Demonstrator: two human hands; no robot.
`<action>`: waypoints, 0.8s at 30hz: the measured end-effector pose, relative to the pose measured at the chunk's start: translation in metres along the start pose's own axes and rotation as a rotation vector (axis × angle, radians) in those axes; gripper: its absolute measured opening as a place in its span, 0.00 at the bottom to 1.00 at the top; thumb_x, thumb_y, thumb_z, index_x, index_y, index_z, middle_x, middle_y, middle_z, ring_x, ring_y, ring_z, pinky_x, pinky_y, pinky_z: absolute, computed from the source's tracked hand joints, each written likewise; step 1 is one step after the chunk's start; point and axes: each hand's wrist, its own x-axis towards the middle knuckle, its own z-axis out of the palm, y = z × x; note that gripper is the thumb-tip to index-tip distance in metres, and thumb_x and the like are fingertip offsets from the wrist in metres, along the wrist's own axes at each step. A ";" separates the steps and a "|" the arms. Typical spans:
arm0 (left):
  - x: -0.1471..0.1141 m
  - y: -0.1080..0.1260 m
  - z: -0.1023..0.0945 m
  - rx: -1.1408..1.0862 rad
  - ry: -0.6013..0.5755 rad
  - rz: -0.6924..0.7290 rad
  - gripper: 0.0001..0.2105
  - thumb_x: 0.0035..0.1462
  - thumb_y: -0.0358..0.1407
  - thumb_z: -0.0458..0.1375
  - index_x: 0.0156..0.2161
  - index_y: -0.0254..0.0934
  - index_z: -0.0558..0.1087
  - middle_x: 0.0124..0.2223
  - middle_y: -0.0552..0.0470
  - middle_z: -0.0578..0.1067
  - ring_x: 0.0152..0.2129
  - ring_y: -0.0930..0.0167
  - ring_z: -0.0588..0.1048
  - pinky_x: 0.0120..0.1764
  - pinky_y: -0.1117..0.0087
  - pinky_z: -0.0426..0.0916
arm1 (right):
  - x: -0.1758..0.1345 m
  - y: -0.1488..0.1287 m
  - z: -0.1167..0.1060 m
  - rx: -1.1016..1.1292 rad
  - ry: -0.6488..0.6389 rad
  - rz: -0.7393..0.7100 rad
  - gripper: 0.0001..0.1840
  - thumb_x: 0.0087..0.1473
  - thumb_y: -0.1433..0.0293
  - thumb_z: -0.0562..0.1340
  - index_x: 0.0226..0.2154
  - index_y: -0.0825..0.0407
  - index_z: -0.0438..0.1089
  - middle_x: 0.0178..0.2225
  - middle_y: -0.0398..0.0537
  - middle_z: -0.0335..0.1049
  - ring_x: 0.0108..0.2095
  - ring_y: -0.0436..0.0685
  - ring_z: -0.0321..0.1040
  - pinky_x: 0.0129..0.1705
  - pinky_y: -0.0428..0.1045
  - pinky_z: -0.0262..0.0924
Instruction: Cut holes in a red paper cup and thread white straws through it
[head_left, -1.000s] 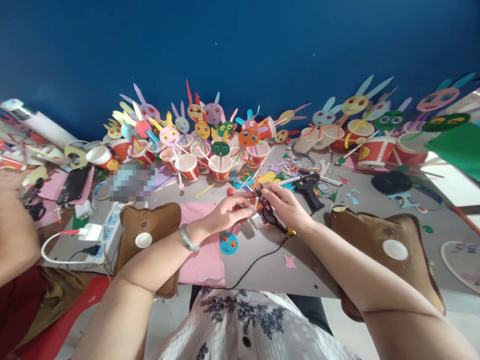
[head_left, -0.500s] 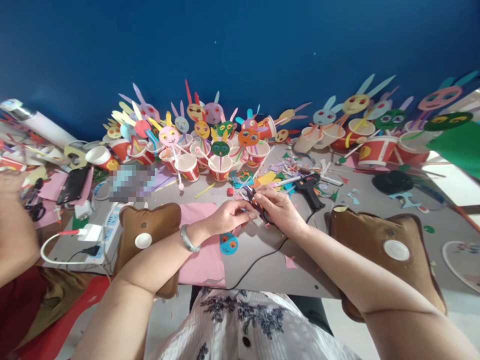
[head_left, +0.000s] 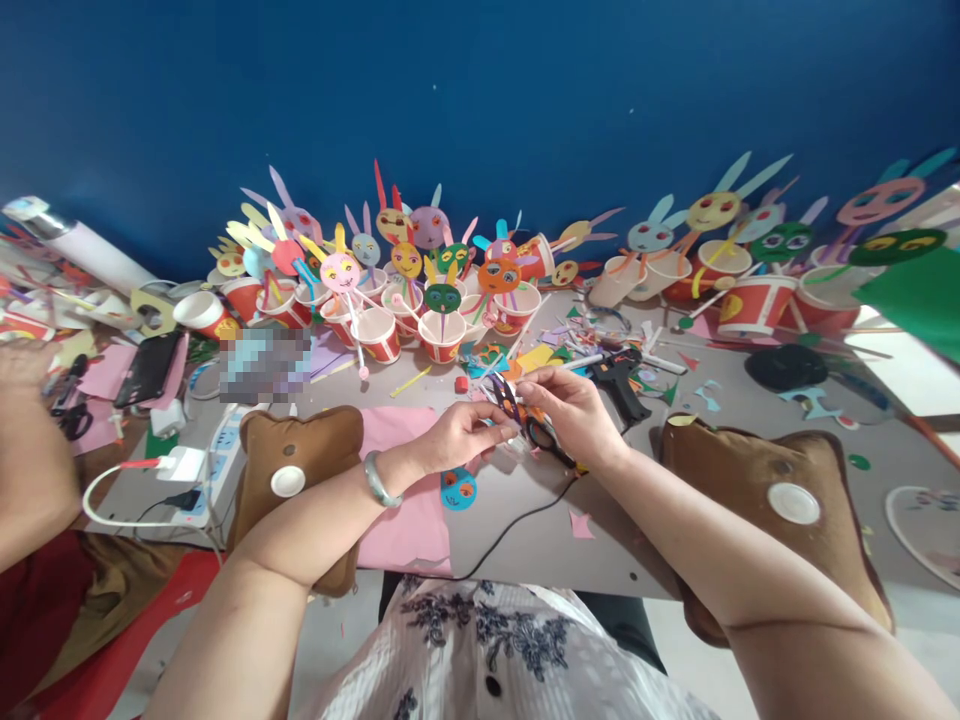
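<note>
My left hand (head_left: 476, 437), with a bracelet at the wrist, is closed in a pinch over the table. What lies between its fingertips is too small to make out. My right hand (head_left: 574, 410) is closed too, thumb against finger, around something small that I cannot name. Between and below the hands are black-handled scissors (head_left: 541, 436), partly covered by the right hand. A blue round paper face (head_left: 458, 490) with orange eyes lies just below my left hand, at the edge of a pink sheet (head_left: 405, 530).
Paper cups (head_left: 375, 335) with rabbit-faced paper figures line the back. A black glue gun (head_left: 621, 385) lies among coloured scraps, its cable crossing the table. Brown cushion-like pads (head_left: 757, 500) lie on both sides. At left are a power strip (head_left: 223, 450) and another person's arm (head_left: 30, 460).
My right hand has lifted slightly and shifted right, so more of the scissors shows beneath it. The left hand has barely moved.
</note>
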 end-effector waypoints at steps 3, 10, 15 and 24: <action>0.001 -0.002 0.000 -0.008 0.003 -0.018 0.21 0.53 0.52 0.66 0.34 0.33 0.73 0.19 0.58 0.67 0.14 0.78 0.67 0.19 0.76 0.60 | 0.004 0.004 -0.003 -0.001 0.080 -0.055 0.18 0.50 0.52 0.70 0.29 0.49 0.73 0.28 0.43 0.73 0.29 0.51 0.67 0.35 0.48 0.65; -0.001 0.004 -0.002 0.025 -0.001 -0.094 0.20 0.53 0.51 0.66 0.34 0.33 0.73 0.19 0.58 0.68 0.13 0.78 0.66 0.17 0.77 0.59 | 0.029 0.013 -0.028 -0.095 0.265 -0.118 0.13 0.47 0.59 0.72 0.28 0.50 0.75 0.26 0.44 0.74 0.27 0.52 0.68 0.33 0.49 0.64; -0.002 0.007 -0.004 0.039 0.009 -0.121 0.20 0.55 0.51 0.65 0.36 0.33 0.74 0.18 0.58 0.68 0.11 0.79 0.64 0.16 0.77 0.56 | 0.045 0.019 -0.050 -0.325 0.434 -0.209 0.12 0.44 0.60 0.72 0.28 0.50 0.76 0.26 0.45 0.76 0.26 0.54 0.69 0.32 0.51 0.65; 0.000 0.001 -0.004 0.012 -0.004 -0.100 0.20 0.54 0.52 0.65 0.35 0.33 0.74 0.18 0.58 0.68 0.11 0.79 0.65 0.17 0.77 0.58 | 0.053 0.026 -0.059 -0.387 0.286 -0.190 0.12 0.52 0.68 0.63 0.37 0.50 0.81 0.31 0.47 0.81 0.37 0.60 0.80 0.47 0.56 0.71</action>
